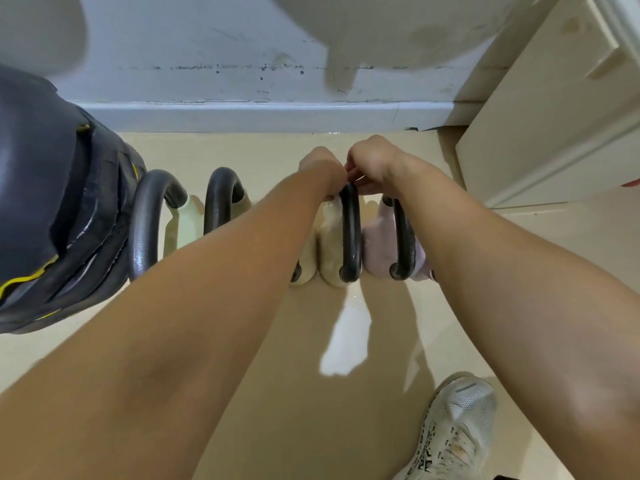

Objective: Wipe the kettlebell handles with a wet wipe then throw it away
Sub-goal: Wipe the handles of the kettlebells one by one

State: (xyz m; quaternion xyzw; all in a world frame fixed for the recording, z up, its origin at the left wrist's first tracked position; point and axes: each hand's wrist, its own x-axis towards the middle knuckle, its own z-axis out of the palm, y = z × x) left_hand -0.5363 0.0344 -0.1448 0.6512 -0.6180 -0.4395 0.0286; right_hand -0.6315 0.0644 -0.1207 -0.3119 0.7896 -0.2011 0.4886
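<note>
Several kettlebells stand in a row on the beige floor by the wall, each with a dark handle. Both my hands meet at the far end of the third kettlebell handle point(350, 233), on a cream bell point(330, 237). My left hand point(320, 162) curls down over that end; its fingers are mostly hidden behind my wrist. My right hand point(374, 164) pinches at the top of the same handle, where a pale sliver point(361, 179), seemingly the wet wipe, shows between the fingers. The pink bell's handle point(403, 240) sits just right; two more handles point(221, 202) point(145, 220) are left.
A dark padded bag with yellow trim point(52, 209) bulks at the left, touching the row. A white cabinet point(554, 133) stands at the right. The skirting board point(242, 116) runs behind the bells. My pale shoe point(457, 427) is at the lower right.
</note>
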